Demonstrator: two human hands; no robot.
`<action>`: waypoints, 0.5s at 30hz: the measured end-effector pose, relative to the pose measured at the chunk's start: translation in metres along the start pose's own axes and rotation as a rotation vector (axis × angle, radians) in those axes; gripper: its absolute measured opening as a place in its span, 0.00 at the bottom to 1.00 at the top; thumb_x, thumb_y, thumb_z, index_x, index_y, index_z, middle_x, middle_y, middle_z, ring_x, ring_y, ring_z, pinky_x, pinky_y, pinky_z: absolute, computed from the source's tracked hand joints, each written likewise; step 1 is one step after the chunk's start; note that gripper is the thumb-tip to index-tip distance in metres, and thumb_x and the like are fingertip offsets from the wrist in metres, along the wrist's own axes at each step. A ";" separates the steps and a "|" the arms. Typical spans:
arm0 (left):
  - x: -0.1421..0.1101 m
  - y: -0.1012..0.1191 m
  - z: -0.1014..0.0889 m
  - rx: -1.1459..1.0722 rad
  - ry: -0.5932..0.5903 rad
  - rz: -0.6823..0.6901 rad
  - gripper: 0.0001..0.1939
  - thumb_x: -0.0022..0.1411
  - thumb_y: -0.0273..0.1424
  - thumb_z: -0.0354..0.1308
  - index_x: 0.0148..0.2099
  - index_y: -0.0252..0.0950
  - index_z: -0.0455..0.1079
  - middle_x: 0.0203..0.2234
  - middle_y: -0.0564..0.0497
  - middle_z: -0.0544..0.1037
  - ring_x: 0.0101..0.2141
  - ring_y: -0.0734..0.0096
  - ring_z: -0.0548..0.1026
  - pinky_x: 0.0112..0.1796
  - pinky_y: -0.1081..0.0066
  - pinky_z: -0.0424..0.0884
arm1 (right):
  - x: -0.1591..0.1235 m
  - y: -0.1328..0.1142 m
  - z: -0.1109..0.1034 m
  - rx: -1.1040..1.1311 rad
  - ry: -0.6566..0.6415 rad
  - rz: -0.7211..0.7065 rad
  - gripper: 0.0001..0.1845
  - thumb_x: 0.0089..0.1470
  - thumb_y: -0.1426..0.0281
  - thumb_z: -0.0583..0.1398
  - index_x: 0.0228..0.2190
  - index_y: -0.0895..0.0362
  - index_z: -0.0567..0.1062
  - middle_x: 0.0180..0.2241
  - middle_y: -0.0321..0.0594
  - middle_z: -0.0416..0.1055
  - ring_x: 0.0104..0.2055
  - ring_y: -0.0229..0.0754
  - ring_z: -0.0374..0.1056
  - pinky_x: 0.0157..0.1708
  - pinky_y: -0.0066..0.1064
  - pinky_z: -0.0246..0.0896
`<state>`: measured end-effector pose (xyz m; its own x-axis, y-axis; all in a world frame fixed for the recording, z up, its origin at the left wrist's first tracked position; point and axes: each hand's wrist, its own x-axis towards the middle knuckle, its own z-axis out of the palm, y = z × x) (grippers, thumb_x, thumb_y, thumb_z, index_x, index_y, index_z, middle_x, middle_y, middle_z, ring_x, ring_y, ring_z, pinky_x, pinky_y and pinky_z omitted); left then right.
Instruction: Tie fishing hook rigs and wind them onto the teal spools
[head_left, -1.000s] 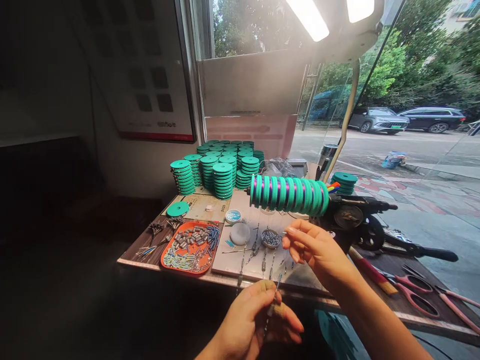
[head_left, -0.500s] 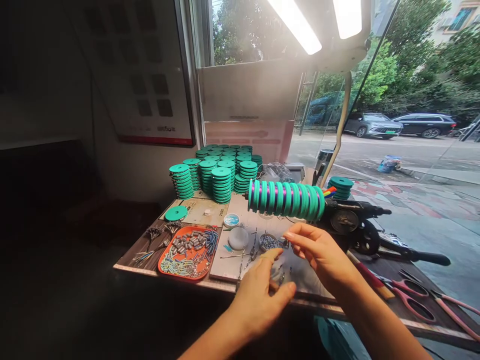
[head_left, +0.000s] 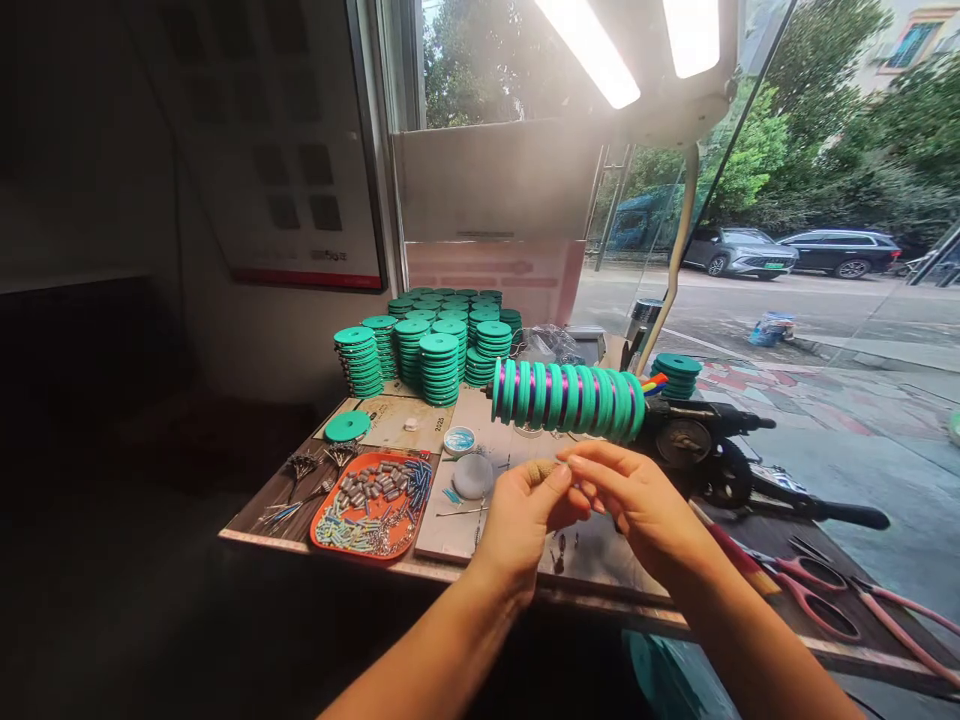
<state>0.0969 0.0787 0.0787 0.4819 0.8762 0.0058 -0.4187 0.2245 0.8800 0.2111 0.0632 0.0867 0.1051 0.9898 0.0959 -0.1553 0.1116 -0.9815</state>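
Observation:
My left hand (head_left: 529, 515) and my right hand (head_left: 634, 500) meet fingertip to fingertip over the front of the board. Both are closed in a pinch, and what lies between the fingers is too small and hidden to name. A ring of tan tape wraps a finger of the left hand. Just above them is a row of green foam spools (head_left: 566, 393) wound with purple line, on the spindle of a black hand-crank winder (head_left: 686, 440). Small dark swivel-like pieces (head_left: 559, 553) hang or lie below my hands. The bowl of small metal beads is hidden behind my left hand.
An orange tray (head_left: 322, 540) of cylindrical weights and small tubes sits left, near a white round lid (head_left: 473, 477) and a small cup (head_left: 459, 440). Stacked green spools (head_left: 439, 370) stand behind. Scissors (head_left: 814, 595) lie right. A lamp (head_left: 675, 110) overhangs the table.
My left hand let go of the stranded tackle it held low, opened while rising, and now pinches against my right fingertips. My right hand stays nearly in place, still pinching.

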 end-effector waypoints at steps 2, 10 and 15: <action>-0.003 -0.001 0.001 0.009 0.014 0.030 0.12 0.52 0.33 0.56 0.22 0.30 0.65 0.20 0.52 0.70 0.24 0.76 0.68 0.30 0.75 0.62 | 0.001 -0.001 0.003 0.070 -0.011 0.020 0.10 0.40 0.64 0.64 0.23 0.58 0.72 0.18 0.31 0.62 0.19 0.30 0.54 0.19 0.24 0.47; -0.027 -0.006 -0.001 -0.056 0.070 -0.129 0.09 0.52 0.33 0.56 0.26 0.32 0.63 0.18 0.54 0.69 0.20 0.79 0.66 0.24 0.77 0.63 | 0.002 -0.002 0.008 0.247 -0.064 0.067 0.11 0.43 0.65 0.63 0.23 0.57 0.67 0.19 0.32 0.67 0.15 0.29 0.57 0.15 0.21 0.47; -0.040 -0.008 -0.008 -0.184 0.054 -0.298 0.10 0.53 0.33 0.55 0.26 0.32 0.62 0.20 0.52 0.71 0.19 0.79 0.68 0.22 0.78 0.64 | 0.003 -0.001 0.005 0.213 -0.060 0.045 0.10 0.45 0.64 0.62 0.23 0.57 0.67 0.18 0.31 0.66 0.17 0.29 0.57 0.17 0.21 0.50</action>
<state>0.0744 0.0456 0.0676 0.5646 0.7807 -0.2677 -0.3995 0.5424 0.7391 0.2069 0.0666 0.0888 0.0355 0.9970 0.0690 -0.3629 0.0772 -0.9286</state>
